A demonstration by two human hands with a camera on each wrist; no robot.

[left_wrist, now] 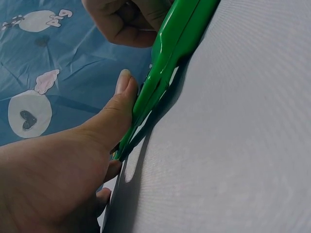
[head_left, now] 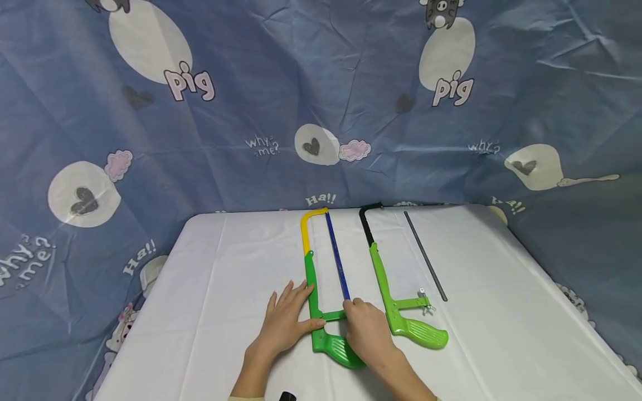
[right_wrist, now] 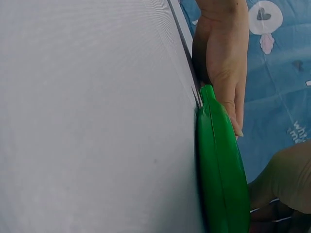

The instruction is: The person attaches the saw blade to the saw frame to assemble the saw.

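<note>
Pale lettering marks a blue cloth backdrop (head_left: 241, 106): "pig" (head_left: 188, 82) twice across the upper part, "why? me?" (head_left: 262, 146) at centre and at far left, a less legible "why?" (head_left: 484, 146) at right, and "Ha!!" (head_left: 321, 199) low at left, centre and right. The left wrist view shows "pig" tilted.

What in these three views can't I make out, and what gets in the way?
- Near end of the blue blade: head view, covered by the right hand.
- Any teeth along it: head view, too small.
- Most of a black object: head view, cut off by the bottom edge.
- Right fingertips: right wrist view, hidden behind the green handle.
</note>
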